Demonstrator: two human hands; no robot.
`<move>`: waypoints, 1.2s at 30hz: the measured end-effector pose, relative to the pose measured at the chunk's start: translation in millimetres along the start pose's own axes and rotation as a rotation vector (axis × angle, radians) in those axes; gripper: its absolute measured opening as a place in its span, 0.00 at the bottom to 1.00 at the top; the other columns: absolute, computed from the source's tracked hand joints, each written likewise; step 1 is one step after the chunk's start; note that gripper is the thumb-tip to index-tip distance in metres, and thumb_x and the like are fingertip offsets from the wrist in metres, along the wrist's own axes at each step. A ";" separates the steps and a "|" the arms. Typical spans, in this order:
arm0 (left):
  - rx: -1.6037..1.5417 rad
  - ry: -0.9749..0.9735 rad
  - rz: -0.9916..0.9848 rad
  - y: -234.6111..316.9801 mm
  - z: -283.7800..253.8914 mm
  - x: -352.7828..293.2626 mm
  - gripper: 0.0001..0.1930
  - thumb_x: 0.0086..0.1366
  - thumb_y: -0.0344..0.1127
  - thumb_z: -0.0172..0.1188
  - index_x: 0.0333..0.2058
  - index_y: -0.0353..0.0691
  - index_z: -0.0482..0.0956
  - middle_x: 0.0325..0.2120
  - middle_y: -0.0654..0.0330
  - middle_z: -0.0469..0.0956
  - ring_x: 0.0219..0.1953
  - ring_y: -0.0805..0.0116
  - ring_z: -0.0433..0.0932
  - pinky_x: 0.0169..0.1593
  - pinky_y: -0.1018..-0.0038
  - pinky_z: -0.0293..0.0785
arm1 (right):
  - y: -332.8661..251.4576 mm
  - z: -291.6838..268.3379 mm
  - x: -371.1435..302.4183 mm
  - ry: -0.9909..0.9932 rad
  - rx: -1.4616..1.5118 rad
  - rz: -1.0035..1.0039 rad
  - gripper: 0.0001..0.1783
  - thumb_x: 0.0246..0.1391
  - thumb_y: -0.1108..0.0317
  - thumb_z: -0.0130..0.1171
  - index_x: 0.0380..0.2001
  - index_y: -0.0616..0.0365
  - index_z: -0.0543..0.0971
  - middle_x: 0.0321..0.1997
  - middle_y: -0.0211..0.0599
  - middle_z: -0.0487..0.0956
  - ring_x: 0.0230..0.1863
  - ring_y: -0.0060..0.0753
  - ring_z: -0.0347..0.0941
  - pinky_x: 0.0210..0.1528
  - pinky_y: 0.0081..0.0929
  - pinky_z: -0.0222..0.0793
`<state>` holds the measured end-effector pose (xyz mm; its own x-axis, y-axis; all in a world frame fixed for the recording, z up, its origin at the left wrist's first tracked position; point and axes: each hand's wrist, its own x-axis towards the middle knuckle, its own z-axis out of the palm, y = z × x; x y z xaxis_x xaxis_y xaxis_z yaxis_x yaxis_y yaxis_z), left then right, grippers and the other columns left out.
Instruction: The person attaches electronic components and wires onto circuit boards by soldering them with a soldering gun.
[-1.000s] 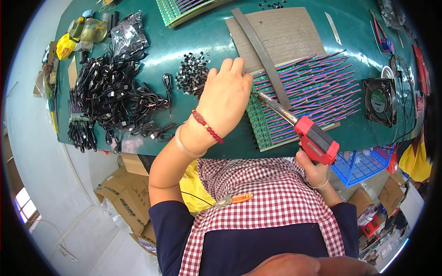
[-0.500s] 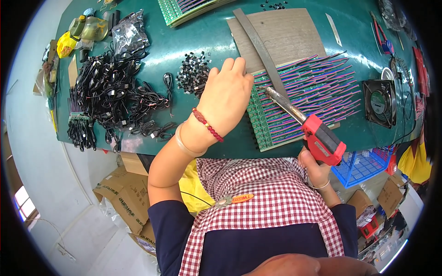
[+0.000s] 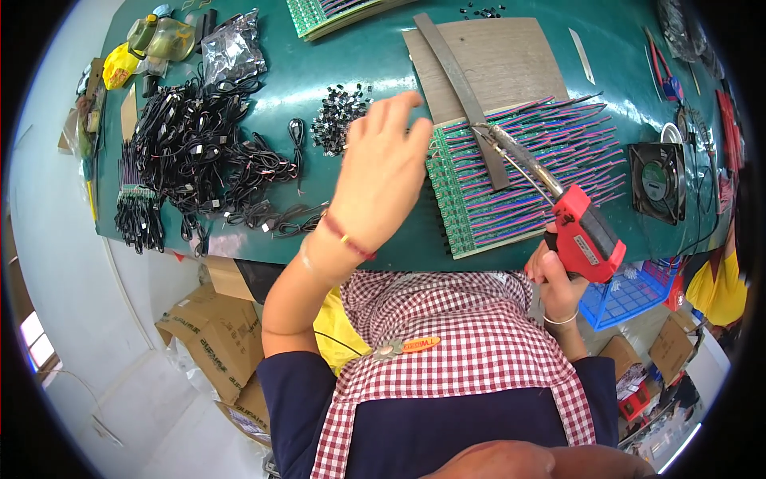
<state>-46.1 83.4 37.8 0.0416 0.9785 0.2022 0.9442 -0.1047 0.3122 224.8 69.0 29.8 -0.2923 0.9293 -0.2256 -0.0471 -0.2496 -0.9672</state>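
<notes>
My left hand hovers between a heap of small black-and-silver connectors and the left edge of a green circuit board panel. Its thumb and index finger stand apart, with nothing visible between them. Rows of pink, blue and black wires run rightward from the panel. In my right hand is a soldering gun with a red-and-black body, my fingers closed round its grip. Its metal tip points up and left, above the wires, close to a flat metal bar lying across the wires and a brown board.
Black cables lie in a large tangle at left, near a grey plastic bag. More circuit panels lie at the far edge. On the right are a square fan and pliers. A blue basket sits below the table edge.
My left hand has drawn back left from the panel's edge, and its fingers have spread. The soldering gun has shifted right, its tip now away from the panel's left side.
</notes>
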 end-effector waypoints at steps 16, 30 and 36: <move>-0.559 0.011 -0.455 -26.2 -13.1 -107.0 0.12 0.49 0.24 0.60 0.31 0.34 0.66 0.32 0.53 0.75 0.33 0.55 0.74 0.38 0.69 0.70 | -20.7 20.2 12.5 -0.027 0.107 -0.001 0.20 0.52 0.70 0.51 0.47 0.67 0.65 0.15 0.29 0.62 0.13 0.19 0.56 0.16 0.19 0.57; -0.467 -0.131 -0.206 0.7 -10.7 -75.7 0.13 0.50 0.23 0.58 0.35 0.34 0.66 0.31 0.52 0.71 0.32 0.56 0.70 0.37 0.70 0.69 | -27.9 62.4 26.4 -0.188 0.052 0.051 0.24 0.50 0.78 0.55 0.51 0.65 0.65 0.37 0.41 0.77 0.37 0.31 0.75 0.42 0.28 0.73; -0.580 0.067 -0.195 9.7 -6.0 -73.3 0.10 0.49 0.24 0.62 0.26 0.38 0.68 0.24 0.58 0.70 0.27 0.59 0.68 0.32 0.68 0.63 | -26.0 75.0 27.9 -0.098 0.010 0.065 0.13 0.50 0.75 0.61 0.40 0.63 0.75 0.36 0.33 0.77 0.38 0.23 0.74 0.42 0.22 0.71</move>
<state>-42.0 9.6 31.5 -0.1525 0.9780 0.1426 0.6003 -0.0230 0.7994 146.2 80.9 57.4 -0.3875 0.8798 -0.2752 -0.0340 -0.3119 -0.9495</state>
